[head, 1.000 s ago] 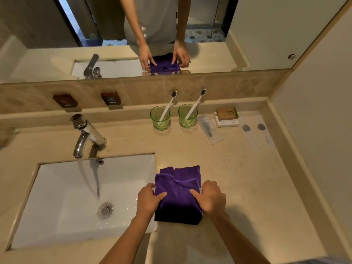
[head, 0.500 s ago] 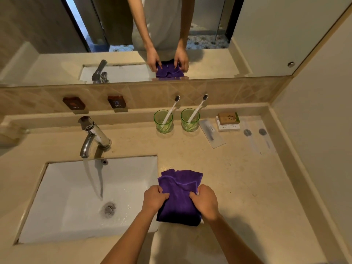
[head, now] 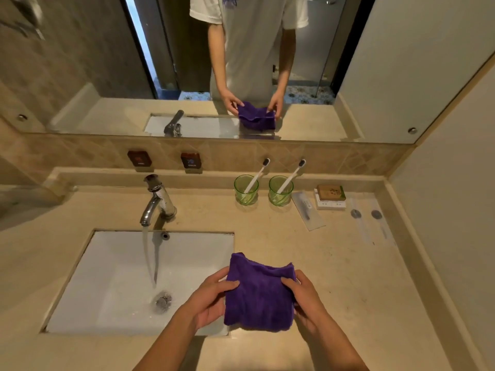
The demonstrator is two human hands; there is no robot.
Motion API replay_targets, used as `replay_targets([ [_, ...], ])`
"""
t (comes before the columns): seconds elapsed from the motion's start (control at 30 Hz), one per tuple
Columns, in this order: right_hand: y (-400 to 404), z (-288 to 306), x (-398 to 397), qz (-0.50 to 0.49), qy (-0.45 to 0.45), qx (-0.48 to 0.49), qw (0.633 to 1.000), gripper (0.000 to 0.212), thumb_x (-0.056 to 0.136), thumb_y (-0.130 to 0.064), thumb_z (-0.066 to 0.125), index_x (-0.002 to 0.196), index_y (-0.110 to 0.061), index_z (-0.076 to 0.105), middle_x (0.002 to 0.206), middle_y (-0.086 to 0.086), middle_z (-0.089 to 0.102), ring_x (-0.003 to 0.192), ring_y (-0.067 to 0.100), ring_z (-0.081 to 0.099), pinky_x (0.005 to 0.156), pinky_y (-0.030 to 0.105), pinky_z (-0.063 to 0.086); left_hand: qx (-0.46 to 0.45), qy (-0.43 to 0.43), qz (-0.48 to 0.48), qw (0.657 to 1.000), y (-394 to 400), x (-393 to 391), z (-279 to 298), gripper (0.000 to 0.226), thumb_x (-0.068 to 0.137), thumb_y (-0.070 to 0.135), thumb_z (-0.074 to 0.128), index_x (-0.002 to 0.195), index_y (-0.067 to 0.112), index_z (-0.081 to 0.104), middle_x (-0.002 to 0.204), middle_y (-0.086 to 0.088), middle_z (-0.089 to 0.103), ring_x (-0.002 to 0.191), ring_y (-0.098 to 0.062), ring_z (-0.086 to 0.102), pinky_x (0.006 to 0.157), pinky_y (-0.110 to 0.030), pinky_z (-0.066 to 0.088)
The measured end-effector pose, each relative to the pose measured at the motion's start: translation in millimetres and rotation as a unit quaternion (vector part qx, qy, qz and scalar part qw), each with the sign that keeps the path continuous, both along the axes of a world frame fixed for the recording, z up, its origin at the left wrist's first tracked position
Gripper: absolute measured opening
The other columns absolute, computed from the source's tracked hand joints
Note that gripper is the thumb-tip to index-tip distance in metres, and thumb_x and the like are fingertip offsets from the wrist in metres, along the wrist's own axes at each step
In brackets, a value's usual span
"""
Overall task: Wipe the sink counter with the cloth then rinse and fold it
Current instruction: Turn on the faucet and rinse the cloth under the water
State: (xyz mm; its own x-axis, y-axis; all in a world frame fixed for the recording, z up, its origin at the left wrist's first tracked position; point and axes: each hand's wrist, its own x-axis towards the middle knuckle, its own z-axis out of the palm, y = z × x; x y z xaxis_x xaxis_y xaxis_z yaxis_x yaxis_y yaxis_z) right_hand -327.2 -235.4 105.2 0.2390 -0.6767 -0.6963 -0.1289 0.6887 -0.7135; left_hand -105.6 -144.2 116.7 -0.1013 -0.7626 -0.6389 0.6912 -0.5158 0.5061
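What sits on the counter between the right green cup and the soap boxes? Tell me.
In the head view, one flat clear packet with a slim dark item inside lies between the right green cup and the soap boxes.

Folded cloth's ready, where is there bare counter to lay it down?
Bare counter lies right of the cloth, between the sink and the right wall, in front of the cups. The back edge is crowded: two cups, a sachet, a soap box, two flat packets. The tap is running.
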Motion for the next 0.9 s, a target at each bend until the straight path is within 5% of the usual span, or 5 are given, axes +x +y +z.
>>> replay_targets([
  [0.23,13.8,18.3,30.1,0.012,-0.167,0.089,0.982,0.035,0.096,-0.013,0.066,0.13,-0.015,0.056,0.12,0.019,0.071,0.117,0.035,0.066,0.102,0.052,0.053,-0.044,0.025,0.023,0.998,33.4,33.9,21.7,0.055,0.089,-0.006,0.068,0.14,0.01,0.058,0.143,-0.027,0.055,0.136,-0.048,0.048,0.116,-0.063,0.035],
  [0.37,22.0,32.0,68.1,0.022,-0.185,0.094,0.978,0.038,0.095,-0.014,0.066,0.13,-0.018,0.054,0.122,0.022,0.069,0.115,0.036,0.067,0.097,0.05,0.055,-0.046,0.031,0.057,0.997,53.5,61.1,26.9,0.056,0.088,-0.005,0.07,0.14,0.013,0.059,0.143,-0.026,0.055,0.136,-0.047,0.048,0.113,-0.06,0.04],
  [0.57,41.2,35.0,138.4,0.004,-0.267,0.135,0.954,0.04,0.095,-0.006,0.064,0.133,-0.015,0.055,0.132,0.03,0.061,0.119,0.039,0.061,0.111,0.056,0.042,-0.045,0.052,0.106,0.992,80.1,123.5,21.5,0.059,0.085,-0.004,0.071,0.14,0.014,0.059,0.144,-0.027,0.054,0.14,-0.047,0.043,0.117,-0.059,0.034],
  [0.73,52.8,28.3,207.4,0.015,-0.169,0.088,0.982,0.034,0.097,-0.024,0.065,0.129,-0.022,0.054,0.129,0.02,0.065,0.116,0.033,0.067,0.1,0.054,0.053,-0.04,0.063,0.122,0.99,87.5,187.3,5.5,0.053,0.091,-0.003,0.064,0.141,0.014,0.058,0.145,-0.025,0.054,0.14,-0.046,0.043,0.119,-0.06,0.031],
  [0.9,50.9,8.3,273.1,0.02,-0.04,0.06,0.997,0.021,0.104,-0.031,0.054,0.121,-0.021,0.047,0.121,0.017,0.064,0.111,0.034,0.067,0.093,0.051,0.058,0.006,0.025,0.088,0.996,74.8,239.7,-26.2,0.05,0.093,-0.002,0.062,0.14,0.014,0.056,0.138,-0.02,0.062,0.126,-0.044,0.059,0.11,-0.061,0.044],
])
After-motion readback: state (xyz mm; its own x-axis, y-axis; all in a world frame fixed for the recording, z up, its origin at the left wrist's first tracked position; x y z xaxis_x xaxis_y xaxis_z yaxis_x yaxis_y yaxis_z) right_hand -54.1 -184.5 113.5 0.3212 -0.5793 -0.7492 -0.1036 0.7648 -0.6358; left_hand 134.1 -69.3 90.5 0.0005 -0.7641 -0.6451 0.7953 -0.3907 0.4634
